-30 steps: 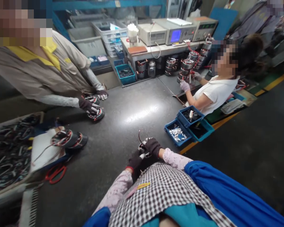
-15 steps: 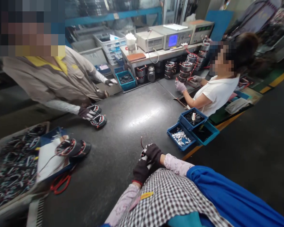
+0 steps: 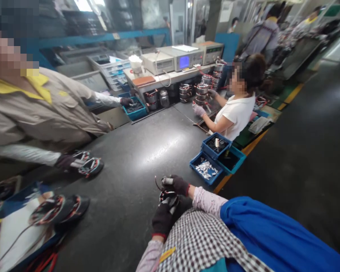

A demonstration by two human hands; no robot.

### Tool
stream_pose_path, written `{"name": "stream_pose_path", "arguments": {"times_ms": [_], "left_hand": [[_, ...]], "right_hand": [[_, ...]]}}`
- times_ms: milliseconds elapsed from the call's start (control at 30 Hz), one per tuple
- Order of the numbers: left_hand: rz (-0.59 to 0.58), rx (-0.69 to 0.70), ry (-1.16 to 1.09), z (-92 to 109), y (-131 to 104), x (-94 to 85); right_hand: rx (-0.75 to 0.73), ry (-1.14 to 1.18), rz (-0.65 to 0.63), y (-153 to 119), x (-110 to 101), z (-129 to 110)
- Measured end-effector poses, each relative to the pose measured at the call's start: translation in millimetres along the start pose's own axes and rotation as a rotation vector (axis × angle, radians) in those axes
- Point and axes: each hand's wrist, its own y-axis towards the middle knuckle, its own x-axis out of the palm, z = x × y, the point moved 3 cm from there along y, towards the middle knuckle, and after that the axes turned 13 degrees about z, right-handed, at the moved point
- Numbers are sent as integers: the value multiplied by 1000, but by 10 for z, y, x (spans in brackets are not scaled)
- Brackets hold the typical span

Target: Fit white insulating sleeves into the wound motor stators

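Close in front of the checked apron, both my gloved hands are at a small wire-wound motor stator [image 3: 167, 195] on the dark table. My left hand [image 3: 162, 219] is closed round its near side, fingertips at the windings. At the far side, my right hand [image 3: 178, 185] is pinched by a thin dark red wire [image 3: 157, 183] that stands up from the stator. The gloves hide most of the stator and the exact pinch point.
Blue bins [image 3: 206, 170] of white connectors and black sleeves stand at the right edge. At left, stators [image 3: 59, 209] lie by a paper. One co-worker's hand [image 3: 69, 162] rests on stators [image 3: 91, 166]; another co-worker [image 3: 229, 109] handles stacked stators. Test instruments [image 3: 184, 58] stand behind.
My view has swung to the right. My hands have parted slightly, exposing more of the stator between them. The left co-worker's far hand has gone into the teal bin of black pieces.
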Motion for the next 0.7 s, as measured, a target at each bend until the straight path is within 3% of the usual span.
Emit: {"name": "stream_pose_path", "arguments": {"times_ms": [67, 167, 267, 433, 700], "left_hand": [[-102, -83, 17, 20, 73, -87], [-211, -160, 130, 50, 149, -195], [-199, -110, 187, 61, 162, -230], [-231, 91, 187, 68, 128, -257], [-205, -92, 87, 303, 150, -257]], "right_hand": [[-5, -46, 0, -65, -36, 71], [-95, -329, -70, -153, -41, 195], [-176, -548, -72, -172, -33, 271], [-148, -624, -24, -108, -32, 303], [-119, -678, 19, -151, -28, 354]]}}
